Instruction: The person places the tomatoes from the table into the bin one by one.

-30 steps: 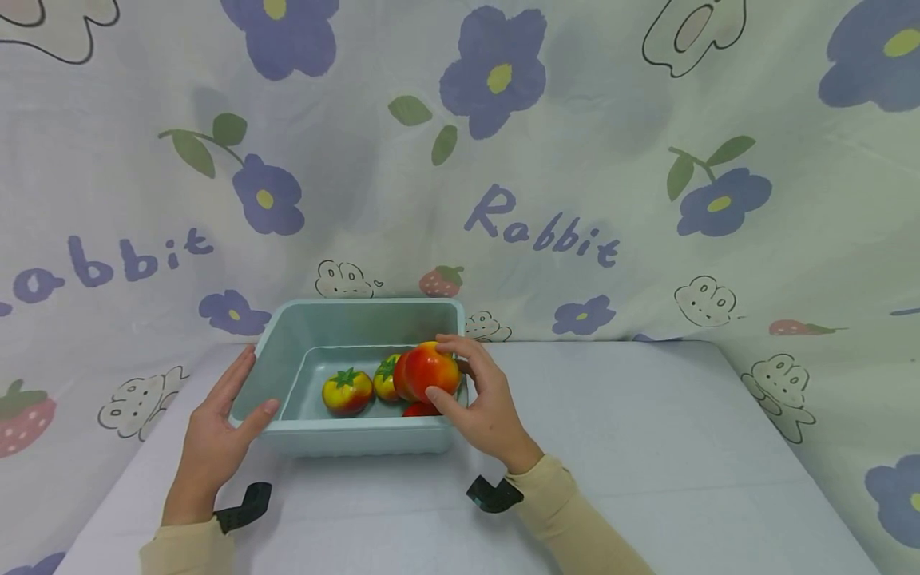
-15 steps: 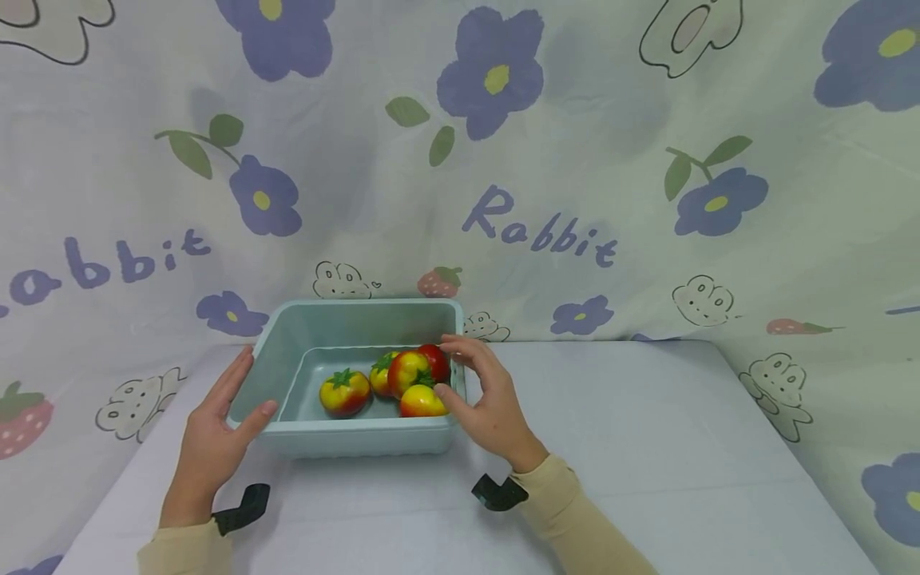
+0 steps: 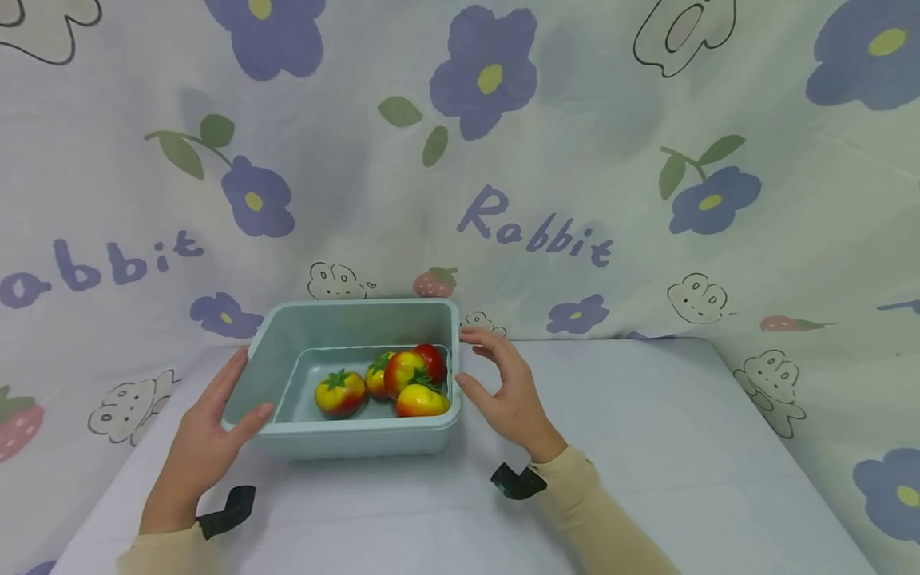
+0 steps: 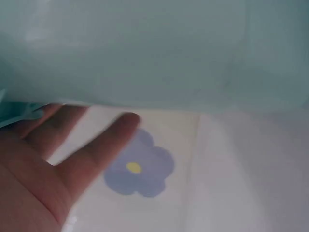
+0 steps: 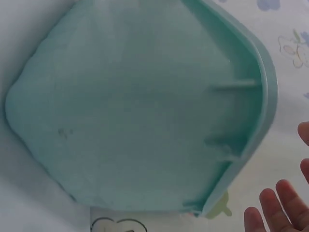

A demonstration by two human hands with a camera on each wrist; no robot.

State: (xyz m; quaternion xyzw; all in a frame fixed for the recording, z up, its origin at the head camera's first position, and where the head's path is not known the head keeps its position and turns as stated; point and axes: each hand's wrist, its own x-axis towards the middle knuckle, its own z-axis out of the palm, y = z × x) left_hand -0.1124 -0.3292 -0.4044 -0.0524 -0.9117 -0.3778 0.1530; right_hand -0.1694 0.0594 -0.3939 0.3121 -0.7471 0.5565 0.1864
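A pale blue-green plastic bin (image 3: 359, 439) stands on the table. Inside lie several glossy red-and-yellow tomatoes, most with green leafy tops: one alone at the left (image 3: 341, 393), the rest bunched at the right, including a yellow one (image 3: 422, 401) in front and a redder one (image 3: 431, 364) behind. My left hand (image 3: 197, 447) rests at the bin's left side, thumb at the front left corner, fingers along the side. The left wrist view shows its fingers extended by the bin wall (image 4: 145, 58). My right hand (image 3: 512, 391) holds nothing, spread just outside the right rim (image 5: 268, 96).
White cloth covers the table (image 3: 632, 447). A patterned curtain (image 3: 402, 200) with flowers, rabbits and lettering hangs right behind the bin. Black wrist mounts (image 3: 517, 482) sit on both wrists.
A tomato in the right hand was let go among the others at the bin's right. The right hand then moved rightward out over the rim. The left hand stays at the bin.
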